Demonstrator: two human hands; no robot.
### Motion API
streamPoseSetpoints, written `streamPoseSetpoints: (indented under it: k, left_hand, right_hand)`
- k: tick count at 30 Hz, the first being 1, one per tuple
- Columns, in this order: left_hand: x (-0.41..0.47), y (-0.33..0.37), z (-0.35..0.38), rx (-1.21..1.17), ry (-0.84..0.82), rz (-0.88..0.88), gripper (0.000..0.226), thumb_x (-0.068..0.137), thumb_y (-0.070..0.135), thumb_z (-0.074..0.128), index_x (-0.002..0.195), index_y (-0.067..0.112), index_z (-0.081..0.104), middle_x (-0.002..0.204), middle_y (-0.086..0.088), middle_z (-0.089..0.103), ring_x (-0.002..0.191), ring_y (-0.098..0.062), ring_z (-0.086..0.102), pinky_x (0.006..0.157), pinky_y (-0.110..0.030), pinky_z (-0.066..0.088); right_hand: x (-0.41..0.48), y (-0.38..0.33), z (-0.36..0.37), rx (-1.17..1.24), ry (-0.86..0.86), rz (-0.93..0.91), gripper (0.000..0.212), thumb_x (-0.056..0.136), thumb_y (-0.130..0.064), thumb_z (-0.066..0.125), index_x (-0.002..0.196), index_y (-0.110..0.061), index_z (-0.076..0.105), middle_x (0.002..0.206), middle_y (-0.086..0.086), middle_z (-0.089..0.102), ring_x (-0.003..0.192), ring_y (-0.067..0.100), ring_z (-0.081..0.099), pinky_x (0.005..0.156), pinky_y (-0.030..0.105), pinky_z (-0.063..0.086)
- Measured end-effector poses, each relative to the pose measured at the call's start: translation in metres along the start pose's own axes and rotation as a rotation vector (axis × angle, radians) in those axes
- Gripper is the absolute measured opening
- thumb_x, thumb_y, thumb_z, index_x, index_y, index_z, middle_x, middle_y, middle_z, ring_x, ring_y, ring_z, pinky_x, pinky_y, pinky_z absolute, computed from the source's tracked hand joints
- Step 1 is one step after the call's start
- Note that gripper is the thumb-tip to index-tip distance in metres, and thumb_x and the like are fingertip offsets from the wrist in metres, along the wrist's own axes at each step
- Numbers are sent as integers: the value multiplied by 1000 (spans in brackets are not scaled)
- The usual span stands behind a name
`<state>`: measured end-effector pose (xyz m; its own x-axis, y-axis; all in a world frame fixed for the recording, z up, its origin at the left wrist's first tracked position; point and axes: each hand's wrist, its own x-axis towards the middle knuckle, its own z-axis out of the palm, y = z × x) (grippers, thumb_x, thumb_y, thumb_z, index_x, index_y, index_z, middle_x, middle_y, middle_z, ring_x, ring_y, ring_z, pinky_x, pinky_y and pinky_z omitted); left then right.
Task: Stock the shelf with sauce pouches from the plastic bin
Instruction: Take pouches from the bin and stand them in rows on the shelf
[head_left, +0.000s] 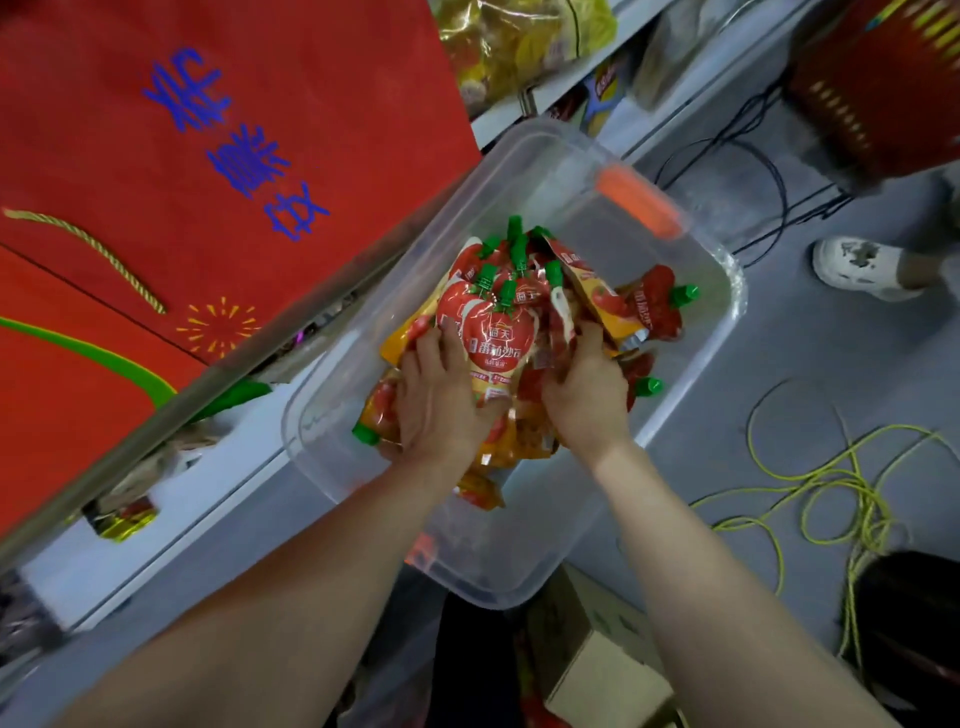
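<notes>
In the middle of the frame, the left hand (441, 400) and the right hand (587, 395) grasp with curled fingers a bundle of sauce pouches (493, 338) inside the plastic bin (730, 296); I would squeeze evenly from both sides so none slips.

We see a red bag (208, 156) with blue lettering at left. A yellow cord (857, 488) loops across the floor (831, 374).

Both arms (291, 587) fwd/down, L grip (441, 397) & R grip (587, 392) close together, fingers (589, 338) curled inward.
</notes>
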<state>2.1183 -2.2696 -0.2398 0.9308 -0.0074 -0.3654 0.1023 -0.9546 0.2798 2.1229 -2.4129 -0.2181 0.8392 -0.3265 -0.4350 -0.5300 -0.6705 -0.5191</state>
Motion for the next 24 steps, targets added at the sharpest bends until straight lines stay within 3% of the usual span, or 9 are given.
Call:
streamPoseSetpoints:
  k: [3, 8, 12, 16, 20, 22, 24]
  left_hand:
    - [5, 11, 9, 74, 34, -71, 123, 62, 70, 72, 151, 17, 7, 145, -12, 29, 128, -34, 34, 101, -48, 38]
    - [9, 13, 12, 71, 94, -101, 101, 67, 43, 82, 144, 15, 24, 139, -12, 40, 124, -36, 43, 97, -50, 45]
    - [3, 6, -6, -148, 25, -111, 78, 78, 34, 76, 137, 19, 26, 129, -12, 56, 109, -37, 60, 84, -49, 54]
    - [-16, -2, -32, -376, -51, -190, 77, 71, 36, 81, 131, 19, 36, 122, -8, 62, 105, -33, 62, 81, -37, 50]
    - [-53, -13, -75, -757, -83, -246, 66, 70, 23, 84, 122, 18, 44, 108, 3, 60, 99, -19, 60, 78, -26, 41]
    - [-76, -22, -102, -866, -93, -234, 51, 78, 26, 78, 117, 23, 44, 107, 7, 58, 98, -15, 59, 81, -29, 46]
    - [-99, -34, -125, -944, -105, -262, 37, 86, 32, 69, 113, 27, 44, 110, 5, 61, 99, -17, 62, 88, -38, 53]
  right_hand:
    - [1, 2, -15, 199, -15, 105, 42, 94, -24, 60, 130, -11, 44, 118, 20, 67, 107, 44, 61, 82, 40, 45]
    - [4, 1, -14, 448, -65, 196, 46, 88, -37, 68, 128, -20, 50, 118, 3, 68, 109, 27, 64, 95, 39, 49]
    - [1, 1, -17, 619, -103, 244, 32, 85, -39, 73, 114, -31, 61, 113, -5, 71, 106, 21, 66, 97, 49, 52]
    - [-15, -13, -35, 744, -144, 286, 18, 83, -39, 76, 95, -38, 64, 106, -4, 73, 98, 23, 70, 92, 48, 56]
    - [-49, -39, -53, 829, -196, 241, 30, 77, -35, 82, 103, -29, 68, 101, 0, 76, 92, 25, 74, 87, 51, 58]
    - [-70, -57, -61, 792, -236, 201, 41, 73, -39, 81, 110, -29, 67, 104, 0, 76, 93, 25, 74, 88, 51, 58]
    - [-95, -78, -67, 781, -272, 148, 36, 79, -35, 79, 111, -28, 65, 106, 0, 75, 96, 24, 73, 91, 51, 57]
